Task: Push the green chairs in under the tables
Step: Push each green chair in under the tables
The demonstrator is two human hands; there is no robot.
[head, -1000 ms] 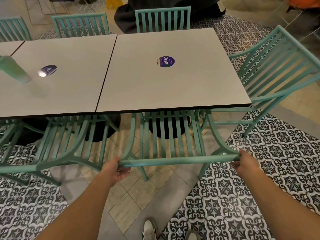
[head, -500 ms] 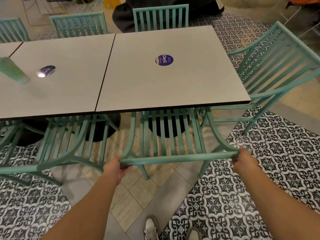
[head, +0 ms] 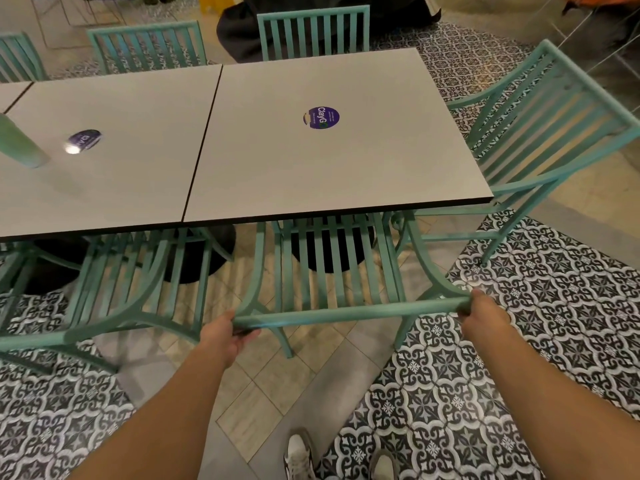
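Beside a smooth grey table (head: 346,161), both hands grip a slatted green chair (head: 346,271).

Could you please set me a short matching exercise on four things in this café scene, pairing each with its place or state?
1. held chair
2. purple sticker
3. green bottle
4. angled chair

a. at the right table's right end
b. on the left table
c. gripped at its top rail by both hands
d. middle of the right table

Pairs: 1-c, 2-d, 3-b, 4-a

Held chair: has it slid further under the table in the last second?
No. The held chair's top rail keeps the same gap from the table's near edge.
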